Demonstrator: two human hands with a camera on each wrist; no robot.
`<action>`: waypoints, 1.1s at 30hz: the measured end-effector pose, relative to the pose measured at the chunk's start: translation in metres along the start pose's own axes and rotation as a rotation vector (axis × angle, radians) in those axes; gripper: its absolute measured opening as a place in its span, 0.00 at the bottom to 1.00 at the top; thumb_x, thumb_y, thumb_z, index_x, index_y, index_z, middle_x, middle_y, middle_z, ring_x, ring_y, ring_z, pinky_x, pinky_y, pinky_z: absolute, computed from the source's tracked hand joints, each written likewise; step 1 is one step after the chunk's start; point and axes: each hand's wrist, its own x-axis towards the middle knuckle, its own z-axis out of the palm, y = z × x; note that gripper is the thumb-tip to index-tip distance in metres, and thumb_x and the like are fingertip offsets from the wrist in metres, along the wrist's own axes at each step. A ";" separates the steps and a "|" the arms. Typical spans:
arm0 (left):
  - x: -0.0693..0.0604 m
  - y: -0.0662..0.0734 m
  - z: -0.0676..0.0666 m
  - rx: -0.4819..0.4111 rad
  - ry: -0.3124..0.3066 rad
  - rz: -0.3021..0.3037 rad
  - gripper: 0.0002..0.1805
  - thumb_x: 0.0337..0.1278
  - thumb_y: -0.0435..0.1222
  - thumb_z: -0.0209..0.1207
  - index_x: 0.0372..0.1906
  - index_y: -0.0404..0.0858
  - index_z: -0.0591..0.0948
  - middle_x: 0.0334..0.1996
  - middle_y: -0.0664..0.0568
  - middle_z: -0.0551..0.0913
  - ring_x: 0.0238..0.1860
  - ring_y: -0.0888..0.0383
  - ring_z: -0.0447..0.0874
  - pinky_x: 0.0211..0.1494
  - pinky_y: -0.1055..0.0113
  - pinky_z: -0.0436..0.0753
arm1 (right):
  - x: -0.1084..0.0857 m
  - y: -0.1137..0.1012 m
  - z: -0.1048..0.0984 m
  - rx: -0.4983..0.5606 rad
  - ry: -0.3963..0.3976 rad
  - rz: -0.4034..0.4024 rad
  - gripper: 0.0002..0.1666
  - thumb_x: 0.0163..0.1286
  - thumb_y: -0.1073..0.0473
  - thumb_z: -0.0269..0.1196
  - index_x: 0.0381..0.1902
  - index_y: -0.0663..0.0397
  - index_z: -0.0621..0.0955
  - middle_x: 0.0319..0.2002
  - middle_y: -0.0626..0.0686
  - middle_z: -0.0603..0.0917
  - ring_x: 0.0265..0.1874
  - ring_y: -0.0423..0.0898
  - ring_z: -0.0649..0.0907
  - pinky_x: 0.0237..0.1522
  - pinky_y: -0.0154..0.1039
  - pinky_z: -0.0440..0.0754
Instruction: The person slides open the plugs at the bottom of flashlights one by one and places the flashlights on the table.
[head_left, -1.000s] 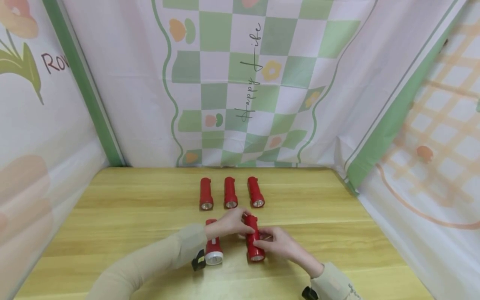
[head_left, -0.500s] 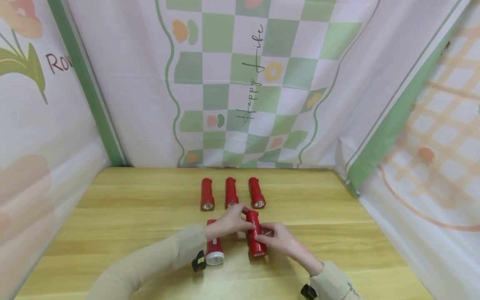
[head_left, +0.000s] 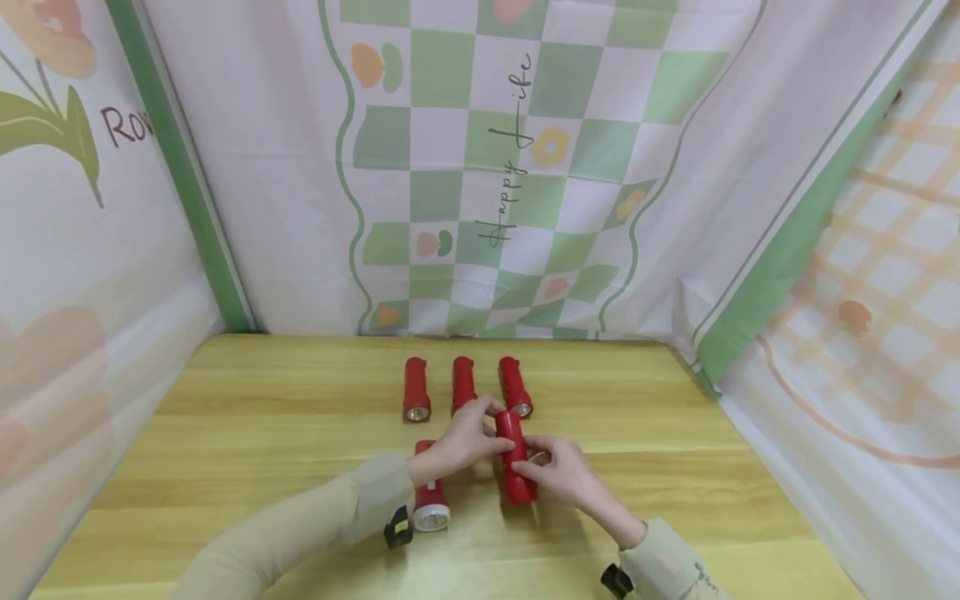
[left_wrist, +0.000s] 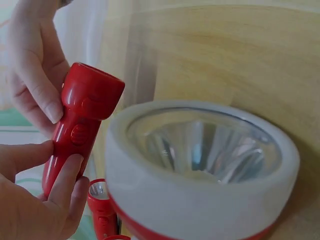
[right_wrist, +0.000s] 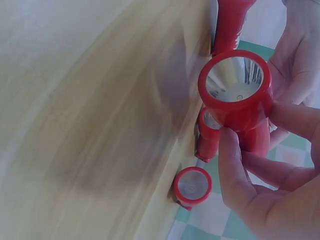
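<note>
A red flashlight [head_left: 516, 457] is held between both hands, lifted off the table with a shadow below it. My left hand [head_left: 467, 435] pinches its tail end between thumb and fingers. The right hand [head_left: 564, 473] grips it nearer the head from the other side. In the left wrist view the red flashlight [left_wrist: 82, 125] tilts, its switch showing; in the right wrist view its lens [right_wrist: 235, 80] faces the camera. Under my left forearm lies a red flashlight with a white head [head_left: 431, 508], which looms large [left_wrist: 200, 200] in the left wrist view.
Towards the back of the wooden table [head_left: 285, 400], three red flashlights lie in a row: left [head_left: 416, 387], middle [head_left: 463, 382] and right [head_left: 513, 382]. My left hand partly covers the middle one. A patterned curtain [head_left: 480, 167] closes off the back, with more cloth at both sides.
Both hands have raised the red flashlight from the table and shifted it a little towards the back row. Its lens has turned out of the head camera's sight. The white-headed flashlight stays put.
</note>
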 end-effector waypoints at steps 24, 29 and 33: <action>-0.005 0.014 -0.004 -0.006 0.107 0.075 0.22 0.57 0.29 0.66 0.54 0.37 0.71 0.54 0.41 0.80 0.45 0.50 0.85 0.42 0.69 0.88 | 0.003 -0.011 0.002 -0.063 0.166 -0.103 0.24 0.63 0.69 0.67 0.58 0.67 0.78 0.47 0.63 0.86 0.44 0.55 0.86 0.42 0.43 0.90; -0.006 0.014 -0.005 -0.024 0.129 0.121 0.21 0.58 0.30 0.65 0.53 0.36 0.71 0.54 0.40 0.79 0.47 0.47 0.85 0.41 0.69 0.88 | 0.004 -0.012 0.001 -0.076 0.209 -0.116 0.26 0.61 0.70 0.68 0.58 0.66 0.78 0.50 0.64 0.85 0.44 0.57 0.87 0.43 0.45 0.90; -0.006 0.015 -0.007 -0.030 0.137 0.156 0.20 0.58 0.30 0.65 0.54 0.36 0.71 0.55 0.41 0.79 0.47 0.46 0.85 0.42 0.68 0.88 | 0.006 -0.014 -0.001 -0.055 0.207 -0.095 0.27 0.61 0.70 0.69 0.58 0.65 0.78 0.51 0.64 0.85 0.44 0.56 0.87 0.43 0.44 0.90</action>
